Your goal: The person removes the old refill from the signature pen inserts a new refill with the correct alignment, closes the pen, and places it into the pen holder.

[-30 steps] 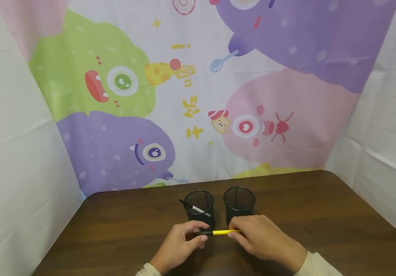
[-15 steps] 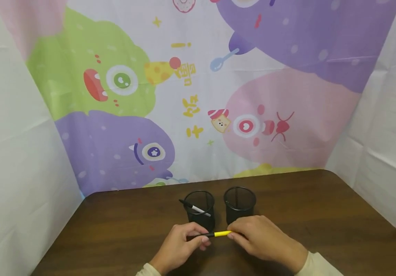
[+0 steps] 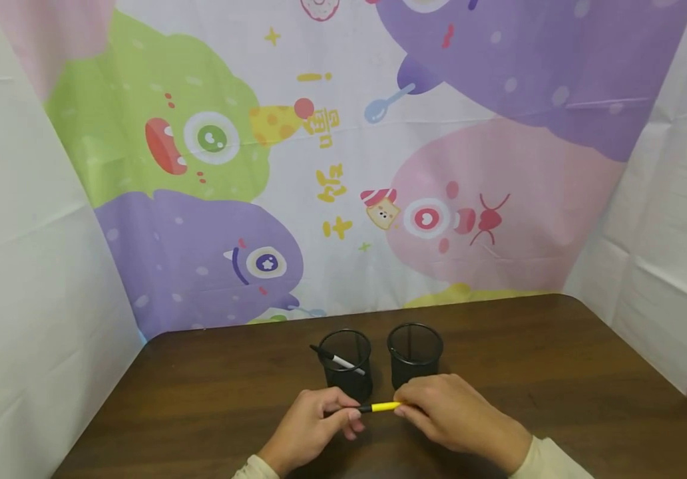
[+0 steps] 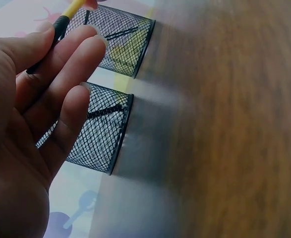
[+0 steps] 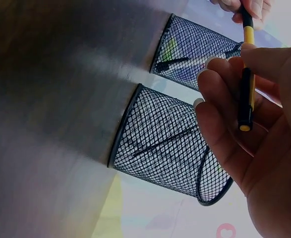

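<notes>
A yellow-and-black pen lies level between my hands, above the table. My left hand pinches its black end between thumb and fingers. At the yellow part, my right hand grips it with thumb and fingertips. The right wrist view shows the pen's black rear end with a yellow tip, over the right palm. Just behind the hands stand two black mesh pen cups, a left cup and a right cup. A black-and-white pen leans in the left cup, its black end past the rim.
The brown wooden table reaches back to a cartoon-printed cloth. White cloth walls rise at the left and the right. A narrow gap separates the two cups.
The pen has slid slightly left: less yellow shows at my right fingers, and my left fingers now cover more of the black end. Both hands stay nearly in place; the cups have not moved.
</notes>
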Action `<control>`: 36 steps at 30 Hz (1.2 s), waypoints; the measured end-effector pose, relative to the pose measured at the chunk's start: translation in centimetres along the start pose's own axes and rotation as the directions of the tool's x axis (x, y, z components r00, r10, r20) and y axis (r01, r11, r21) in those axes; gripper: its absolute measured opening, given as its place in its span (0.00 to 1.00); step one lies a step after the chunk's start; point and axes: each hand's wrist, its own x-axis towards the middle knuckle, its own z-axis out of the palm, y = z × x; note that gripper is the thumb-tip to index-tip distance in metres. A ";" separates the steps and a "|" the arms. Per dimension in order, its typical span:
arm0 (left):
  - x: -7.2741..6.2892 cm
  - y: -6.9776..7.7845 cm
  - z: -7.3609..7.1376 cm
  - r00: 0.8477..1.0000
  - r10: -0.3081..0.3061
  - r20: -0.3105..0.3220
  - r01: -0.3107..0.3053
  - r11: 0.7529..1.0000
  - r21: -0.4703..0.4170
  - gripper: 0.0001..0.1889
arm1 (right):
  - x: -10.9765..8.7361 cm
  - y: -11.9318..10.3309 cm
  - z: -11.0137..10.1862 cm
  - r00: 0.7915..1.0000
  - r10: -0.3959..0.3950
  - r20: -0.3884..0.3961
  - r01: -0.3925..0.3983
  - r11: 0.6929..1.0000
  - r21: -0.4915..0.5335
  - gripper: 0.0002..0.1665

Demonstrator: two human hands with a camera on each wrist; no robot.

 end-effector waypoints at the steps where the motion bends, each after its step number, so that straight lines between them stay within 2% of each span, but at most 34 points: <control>1: 0.0 0.0 0.0 1.000 -0.001 0.002 0.001 1.000 0.005 0.05 | 0.0 0.0 0.0 1.000 -0.001 0.000 0.001 1.000 0.002 0.03; 8: 0.1 -0.1 0.2 1.000 0.014 0.006 -0.014 1.000 0.025 0.04 | 0.0 0.1 -0.1 1.000 -0.009 0.006 0.009 1.000 0.021 0.03; 18: 0.0 -0.2 0.0 1.000 -0.030 0.010 0.030 1.000 -0.009 0.06 | 0.0 0.0 -0.1 1.000 0.004 0.023 -0.005 0.999 0.035 0.03; 28: 0.1 0.5 -0.4 1.000 0.004 0.021 -0.005 1.000 0.014 0.10 | 0.0 0.0 -0.2 1.000 0.019 0.015 -0.020 0.999 0.034 0.03; 36: 0.0 0.3 -0.1 0.999 -0.031 0.024 0.032 0.999 -0.011 0.10 | -0.1 -0.1 -0.3 1.000 -0.002 0.000 0.002 1.000 0.008 0.04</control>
